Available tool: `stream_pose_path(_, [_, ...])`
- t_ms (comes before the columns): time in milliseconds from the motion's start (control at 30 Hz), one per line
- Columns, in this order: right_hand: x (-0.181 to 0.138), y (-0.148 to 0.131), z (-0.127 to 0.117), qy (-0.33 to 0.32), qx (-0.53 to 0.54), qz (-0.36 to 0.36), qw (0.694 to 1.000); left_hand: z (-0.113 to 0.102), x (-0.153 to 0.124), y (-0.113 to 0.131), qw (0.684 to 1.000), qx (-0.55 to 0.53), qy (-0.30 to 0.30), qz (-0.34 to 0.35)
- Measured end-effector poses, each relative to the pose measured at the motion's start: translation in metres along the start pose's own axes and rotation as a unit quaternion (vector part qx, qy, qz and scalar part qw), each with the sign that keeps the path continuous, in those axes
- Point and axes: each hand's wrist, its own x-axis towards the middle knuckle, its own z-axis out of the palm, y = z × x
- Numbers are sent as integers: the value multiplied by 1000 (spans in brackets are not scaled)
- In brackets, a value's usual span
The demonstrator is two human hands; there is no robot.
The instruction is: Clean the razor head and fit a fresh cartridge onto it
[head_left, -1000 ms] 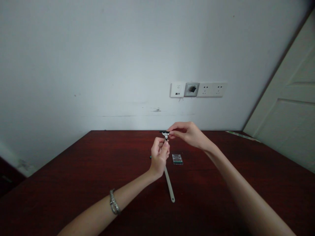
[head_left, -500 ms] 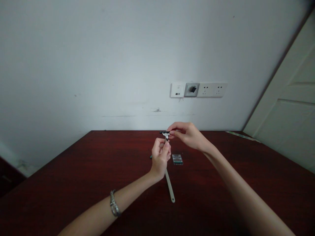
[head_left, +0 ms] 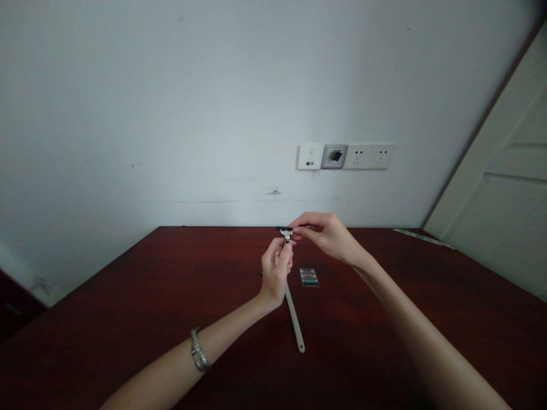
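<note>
My left hand (head_left: 276, 272) is closed round the upper part of a long pale razor handle (head_left: 294, 319), held above the dark red table (head_left: 128, 319); its lower end hangs free toward me. My right hand (head_left: 327, 233) pinches the small dark blade cartridge (head_left: 284, 229) at the handle's metal neck. A small clear case of spare cartridges (head_left: 308, 277) lies on the table just right of my left hand.
A row of white wall sockets (head_left: 346, 156) is on the pale wall behind the table. A pale door (head_left: 499, 210) stands at the right. A thin greenish strip (head_left: 421, 236) lies at the table's far right edge. A bracelet (head_left: 197, 352) circles my left forearm.
Both hands stay at the razor's head. My left hand and the handle have shifted slightly left; the right hand's pinch on the cartridge holds.
</note>
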Motion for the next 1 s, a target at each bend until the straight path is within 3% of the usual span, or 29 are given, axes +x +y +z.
stream_pose_path(1000, [2, 3, -1, 56, 31, 33, 997, 1, -4, -2, 999, 43, 0, 2])
